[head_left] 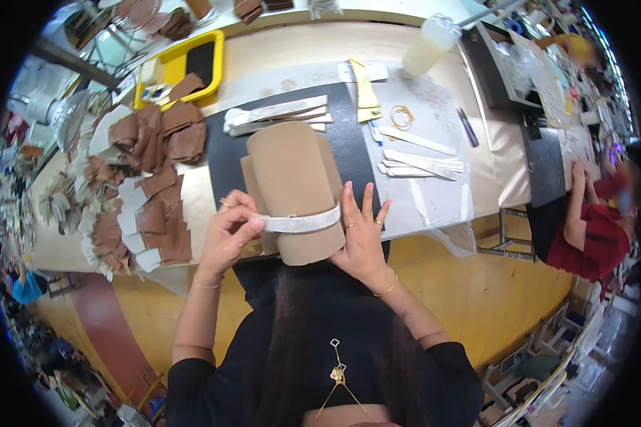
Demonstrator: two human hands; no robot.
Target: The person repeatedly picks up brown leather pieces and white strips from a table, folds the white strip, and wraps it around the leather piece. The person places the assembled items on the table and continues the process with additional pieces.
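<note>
In front of me lies a rounded tan form point(290, 164), like a rolled sheet, with flat tan edges showing on both sides of it. A whitish strip point(303, 222) runs across its near part. My left hand point(233, 226) pinches the strip's left end between thumb and fingers. Against the form's right side rests my right hand point(363, 238), fingers stretched and spread, close to the strip's right end. Whether the thumb presses on the strip is hidden. Beneath the form is a dark mat point(228, 160). Just beyond it lies a bundle of whitish strips point(278, 114).
Brown and white leather pieces point(153, 213) are heaped at left, near a yellow tray point(217, 67). At right are more pale strips point(424, 164), rubber bands point(402, 117), a dark pen-like tool point(468, 128) and a bottle point(432, 44). A person in red point(591, 235) sits far right.
</note>
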